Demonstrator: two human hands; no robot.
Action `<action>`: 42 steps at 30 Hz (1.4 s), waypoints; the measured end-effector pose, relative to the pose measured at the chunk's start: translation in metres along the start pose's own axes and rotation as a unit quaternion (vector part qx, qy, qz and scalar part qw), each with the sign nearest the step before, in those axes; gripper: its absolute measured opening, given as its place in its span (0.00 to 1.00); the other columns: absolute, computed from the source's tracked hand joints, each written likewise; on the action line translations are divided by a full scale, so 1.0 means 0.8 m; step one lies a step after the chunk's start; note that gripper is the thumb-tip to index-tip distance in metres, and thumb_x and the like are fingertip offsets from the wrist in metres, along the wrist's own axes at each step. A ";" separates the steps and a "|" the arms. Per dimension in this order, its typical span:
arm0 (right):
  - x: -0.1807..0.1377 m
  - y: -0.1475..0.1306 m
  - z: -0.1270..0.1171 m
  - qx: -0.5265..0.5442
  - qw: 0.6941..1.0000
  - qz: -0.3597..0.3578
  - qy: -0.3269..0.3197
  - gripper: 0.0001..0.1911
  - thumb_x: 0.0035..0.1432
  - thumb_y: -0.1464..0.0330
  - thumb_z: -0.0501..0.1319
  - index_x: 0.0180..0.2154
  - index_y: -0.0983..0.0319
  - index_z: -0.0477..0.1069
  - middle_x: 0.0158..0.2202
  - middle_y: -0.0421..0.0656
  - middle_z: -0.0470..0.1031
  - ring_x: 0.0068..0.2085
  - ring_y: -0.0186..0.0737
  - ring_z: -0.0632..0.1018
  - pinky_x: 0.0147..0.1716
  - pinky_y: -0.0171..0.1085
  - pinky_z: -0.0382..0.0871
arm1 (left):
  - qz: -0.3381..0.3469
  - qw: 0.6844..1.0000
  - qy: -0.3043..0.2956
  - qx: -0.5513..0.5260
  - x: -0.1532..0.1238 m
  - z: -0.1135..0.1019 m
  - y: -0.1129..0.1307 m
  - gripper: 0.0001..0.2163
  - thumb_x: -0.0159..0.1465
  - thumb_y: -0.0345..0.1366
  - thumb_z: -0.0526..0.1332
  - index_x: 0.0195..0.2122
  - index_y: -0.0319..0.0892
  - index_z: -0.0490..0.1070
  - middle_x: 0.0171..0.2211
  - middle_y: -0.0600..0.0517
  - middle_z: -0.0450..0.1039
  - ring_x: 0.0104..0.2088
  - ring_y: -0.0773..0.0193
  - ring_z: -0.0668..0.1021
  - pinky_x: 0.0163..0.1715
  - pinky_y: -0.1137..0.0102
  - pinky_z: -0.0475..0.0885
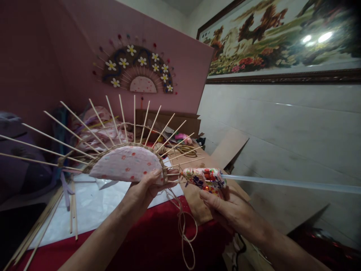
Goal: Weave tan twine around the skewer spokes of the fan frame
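The left hand (148,185) clamps the dotted semicircular panel (121,165) by its right end, the rest extending leftward. The right hand (227,206) grips a floral-patterned hot-glue gun (201,178) beside the panel's rightmost wooden sticks (186,163).

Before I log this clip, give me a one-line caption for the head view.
Left hand holds a red-spotted half-round panel with radiating wooden sticks; right hand grips a floral-patterned glue gun.

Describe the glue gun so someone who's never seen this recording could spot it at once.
From the framed horse picture at upper right, drop down the pale wall to the right hand. It holds the glue gun, beside the fan frame in the left hand. Unlike that pale frame, it is boldly multicoloured, with a long translucent rod at its back.
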State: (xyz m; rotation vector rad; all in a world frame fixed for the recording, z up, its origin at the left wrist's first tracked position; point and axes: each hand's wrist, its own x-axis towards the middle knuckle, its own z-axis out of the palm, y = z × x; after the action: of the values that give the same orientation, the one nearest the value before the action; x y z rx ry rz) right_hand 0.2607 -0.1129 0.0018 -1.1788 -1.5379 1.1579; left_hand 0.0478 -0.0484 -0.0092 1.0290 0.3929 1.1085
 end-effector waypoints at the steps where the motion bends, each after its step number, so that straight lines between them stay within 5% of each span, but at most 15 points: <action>1: 0.000 -0.001 0.001 -0.005 1.000 -0.003 0.000 0.14 0.55 0.60 0.60 0.20 0.58 0.71 0.12 0.36 0.62 0.15 0.31 0.62 0.17 0.32 0.59 | 0.000 1.000 0.001 -0.002 0.000 0.000 0.000 0.15 0.64 0.34 0.51 0.39 0.35 0.76 0.44 0.40 0.75 0.49 0.49 0.73 0.49 0.56 0.66; 8: -0.004 -0.017 0.000 -0.068 0.997 -0.022 -0.001 0.15 0.55 0.57 0.59 0.24 0.60 0.73 0.14 0.37 0.65 0.23 0.37 0.72 0.28 0.34 0.69 | -0.001 1.000 -0.013 -0.001 0.004 -0.004 -0.003 0.15 0.64 0.36 0.50 0.40 0.34 0.75 0.44 0.41 0.76 0.49 0.50 0.73 0.49 0.57 0.66; 13: -0.003 -0.028 0.002 -0.127 0.992 -0.016 0.005 0.13 0.58 0.60 0.57 0.36 0.61 0.74 0.29 0.42 0.75 0.37 0.40 0.76 0.43 0.37 0.69 | -0.004 1.000 -0.011 -0.005 0.005 -0.007 -0.005 0.16 0.65 0.35 0.50 0.41 0.34 0.75 0.44 0.41 0.75 0.50 0.49 0.72 0.50 0.56 0.65; 18: -0.002 -0.027 0.004 -0.122 0.992 -0.032 0.008 0.14 0.59 0.63 0.56 0.46 0.59 0.71 0.40 0.44 0.75 0.44 0.42 0.74 0.49 0.39 0.65 | 0.003 1.000 -0.008 -0.008 0.003 -0.004 -0.004 0.15 0.64 0.35 0.50 0.40 0.35 0.75 0.44 0.41 0.75 0.50 0.49 0.72 0.50 0.55 0.65; 28: -0.003 -0.021 0.002 -0.091 0.996 -0.003 0.014 0.11 0.56 0.60 0.59 0.33 0.61 0.74 0.24 0.39 0.72 0.25 0.34 0.72 0.27 0.32 0.68 | 0.007 1.000 -0.009 -0.008 0.005 -0.011 -0.009 0.15 0.64 0.35 0.50 0.41 0.34 0.74 0.44 0.41 0.75 0.49 0.49 0.72 0.49 0.55 0.66; 34: -0.002 -0.026 0.003 -0.072 0.997 -0.023 0.010 0.10 0.55 0.61 0.60 0.26 0.59 0.73 0.20 0.38 0.69 0.26 0.35 0.72 0.29 0.32 0.67 | 0.002 1.000 0.013 -0.014 0.006 -0.008 -0.007 0.13 0.63 0.34 0.52 0.39 0.34 0.75 0.42 0.40 0.76 0.49 0.48 0.73 0.49 0.54 0.66; 42: 0.000 -0.022 0.004 -0.019 1.000 0.012 -0.017 0.18 0.55 0.57 0.59 0.19 0.60 0.67 0.10 0.34 0.58 0.15 0.30 0.62 0.18 0.31 0.61 | 0.001 0.999 0.026 -0.025 0.002 -0.004 -0.005 0.13 0.64 0.33 0.52 0.38 0.34 0.75 0.41 0.42 0.77 0.48 0.49 0.74 0.49 0.56 0.67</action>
State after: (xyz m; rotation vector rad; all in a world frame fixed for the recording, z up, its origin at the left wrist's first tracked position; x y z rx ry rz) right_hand 0.2542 -0.1156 0.0185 -1.2111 -1.5826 1.1740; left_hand 0.0485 -0.0457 -0.0138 0.9582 0.4040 1.1428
